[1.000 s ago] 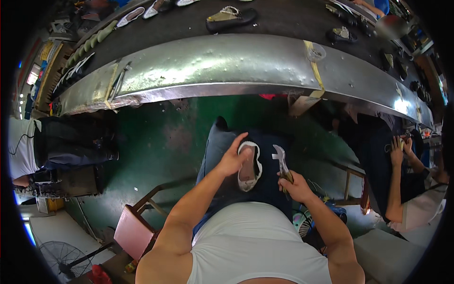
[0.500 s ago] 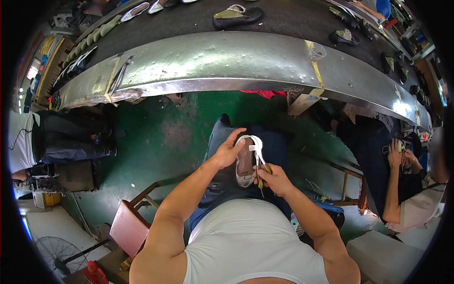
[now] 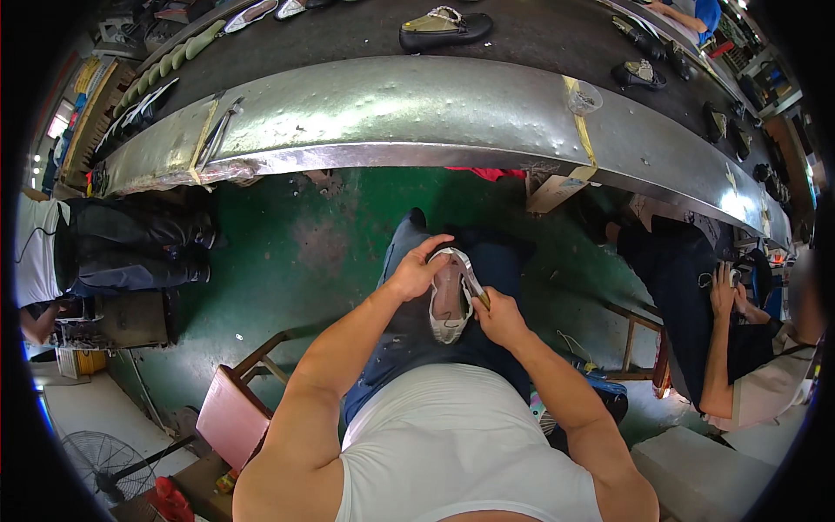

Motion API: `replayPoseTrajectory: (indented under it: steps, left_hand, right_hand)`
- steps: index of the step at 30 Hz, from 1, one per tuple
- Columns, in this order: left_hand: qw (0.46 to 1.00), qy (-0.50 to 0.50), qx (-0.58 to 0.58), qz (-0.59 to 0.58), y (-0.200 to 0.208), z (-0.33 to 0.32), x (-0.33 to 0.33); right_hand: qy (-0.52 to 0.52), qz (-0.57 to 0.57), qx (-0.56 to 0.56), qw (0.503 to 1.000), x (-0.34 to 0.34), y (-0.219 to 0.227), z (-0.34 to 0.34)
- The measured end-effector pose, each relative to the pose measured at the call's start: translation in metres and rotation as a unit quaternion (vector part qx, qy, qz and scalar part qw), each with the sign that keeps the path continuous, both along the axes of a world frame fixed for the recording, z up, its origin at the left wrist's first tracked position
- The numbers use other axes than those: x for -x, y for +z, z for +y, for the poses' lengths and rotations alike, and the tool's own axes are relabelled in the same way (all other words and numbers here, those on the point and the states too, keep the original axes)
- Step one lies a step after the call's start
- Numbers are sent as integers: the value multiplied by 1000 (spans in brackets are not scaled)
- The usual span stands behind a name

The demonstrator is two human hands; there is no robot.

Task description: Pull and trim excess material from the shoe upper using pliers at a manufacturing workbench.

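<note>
A shoe (image 3: pixel 447 300) with a brown bottom and pale edges rests over my lap, its sole side turned up. At its far left end my left hand (image 3: pixel 412 273) grips it, thumb on the bottom and fingers round the outer side. My right hand (image 3: pixel 502 320), beside the shoe's right edge, is closed round hand pliers with brass-coloured handles (image 3: pixel 484 301). Most of the pliers is hidden by my fingers. A pale band (image 3: pixel 470 271) curves along the shoe's far right edge; whether the jaws grip it I cannot make out.
Ahead runs a dark conveyor with a metal edge (image 3: pixel 348 109), carrying several shoes, among them a black one (image 3: pixel 445 31). A tweezer-like tool (image 3: pixel 219 135) lies on the edge. A pink stool (image 3: pixel 233 409) and a fan (image 3: pixel 109 470) stand left. A co-worker (image 3: pixel 765 365) sits right.
My right hand has turned and shifted slightly, now covering most of the handles that showed apart before. The white strip by the toe looks less raised. Shoes on the conveyor have moved slightly right.
</note>
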State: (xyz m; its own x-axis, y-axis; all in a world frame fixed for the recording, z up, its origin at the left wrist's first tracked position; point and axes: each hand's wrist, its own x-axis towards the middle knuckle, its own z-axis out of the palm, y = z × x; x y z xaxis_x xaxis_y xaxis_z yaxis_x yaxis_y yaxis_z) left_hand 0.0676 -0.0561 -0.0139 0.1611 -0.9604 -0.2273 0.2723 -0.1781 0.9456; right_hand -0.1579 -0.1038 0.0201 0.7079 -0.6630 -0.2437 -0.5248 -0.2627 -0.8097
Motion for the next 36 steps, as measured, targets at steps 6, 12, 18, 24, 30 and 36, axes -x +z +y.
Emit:
replayPoseTrajectory:
  steps: [6,12,18,24,30,36]
  left_hand:
    - [998,-21,-26,61,14,12,-4]
    - [985,-56,-64,149,49,16,11]
    - [977,79,-106,165,39,15,20]
    - [966,68,144,-204,122,40,21]
    - [818,-8,377,-435,161,37,14]
    - [795,-6,425,-433,160,33,23]
  right_hand:
    - [26,-5,75,997,9,8,7]
    - [88,153,160,971,22,53,26]
    - [147,86,108,979,33,65,18]
    - [91,-136,15,986,92,70,22]
    - [-46,-148,-3,988,75,68,5]
    - [-62,-203,-21,977,53,66,-3]
